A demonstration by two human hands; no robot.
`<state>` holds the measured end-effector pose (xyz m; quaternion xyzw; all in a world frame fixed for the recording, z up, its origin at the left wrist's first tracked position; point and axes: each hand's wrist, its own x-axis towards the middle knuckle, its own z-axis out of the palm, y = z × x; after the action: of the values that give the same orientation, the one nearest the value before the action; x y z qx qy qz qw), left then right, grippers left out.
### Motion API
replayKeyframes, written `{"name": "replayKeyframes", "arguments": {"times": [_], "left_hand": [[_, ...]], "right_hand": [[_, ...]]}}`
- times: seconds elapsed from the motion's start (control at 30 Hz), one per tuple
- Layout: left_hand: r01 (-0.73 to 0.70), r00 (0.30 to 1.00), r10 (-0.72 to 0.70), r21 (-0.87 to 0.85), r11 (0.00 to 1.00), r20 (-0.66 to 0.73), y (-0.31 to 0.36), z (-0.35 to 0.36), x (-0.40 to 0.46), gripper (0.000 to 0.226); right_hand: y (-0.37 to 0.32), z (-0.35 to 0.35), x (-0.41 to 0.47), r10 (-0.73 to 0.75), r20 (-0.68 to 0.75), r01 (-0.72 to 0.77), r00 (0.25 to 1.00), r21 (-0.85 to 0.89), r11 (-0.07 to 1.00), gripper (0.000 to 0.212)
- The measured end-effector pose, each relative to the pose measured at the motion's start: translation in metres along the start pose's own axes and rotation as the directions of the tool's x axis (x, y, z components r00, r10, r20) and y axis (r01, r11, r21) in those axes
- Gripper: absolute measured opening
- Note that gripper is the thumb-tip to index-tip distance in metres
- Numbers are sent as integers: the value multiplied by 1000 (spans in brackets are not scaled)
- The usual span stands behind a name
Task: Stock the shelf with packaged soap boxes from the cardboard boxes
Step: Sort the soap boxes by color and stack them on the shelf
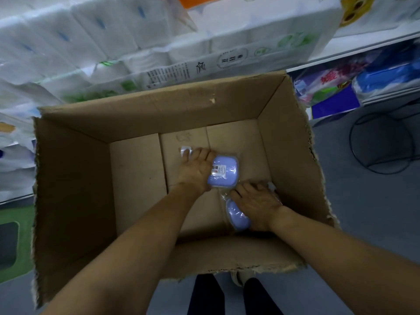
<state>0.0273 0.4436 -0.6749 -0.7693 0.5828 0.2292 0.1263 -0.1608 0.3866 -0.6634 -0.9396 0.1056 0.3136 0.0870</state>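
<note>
Dim, bluish, soft light; wide-angle bending at the edges, blurred tissue packs (141, 42), faint shadows inside the carton (75, 178).

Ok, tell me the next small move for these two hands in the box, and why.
Probably close both hands and lift. The left hand lies on one purple soap box and the right hand covers another purple soap box, both on the floor of the cardboard box. No other soap boxes show inside, so these look like the last to take out for the shelf.
</note>
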Motion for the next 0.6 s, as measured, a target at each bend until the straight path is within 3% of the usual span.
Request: {"name": "replayKeyframes", "arguments": {"times": [0.1, 0.2, 0.37, 0.5, 0.6], "left_hand": [[74, 997, -75, -21, 997, -35, -8, 6, -7, 96], [253, 965, -263, -253, 934, -6, -25, 3, -26, 91], [407, 824, -566, -705, 581, 9, -36, -26, -78, 82], [377, 778, -622, -855, 357, 83, -35, -70, -112, 83], [269, 778, -628, -893, 362, -20, -27, -118, -140, 62]], "right_hand": [[2, -6, 1, 32, 7, -32, 999, 93, 995, 90], [6, -24, -5, 82, 26, -86, 996, 293, 952, 95], [8, -71, -19, 343, -30, -234, 939, 673, 701, 94], [9, -130, -36, 414, -75, -185, 907, 813, 552, 86], [8, -174, -58, 419, -178, -78, 890, 847, 525, 80]]}}
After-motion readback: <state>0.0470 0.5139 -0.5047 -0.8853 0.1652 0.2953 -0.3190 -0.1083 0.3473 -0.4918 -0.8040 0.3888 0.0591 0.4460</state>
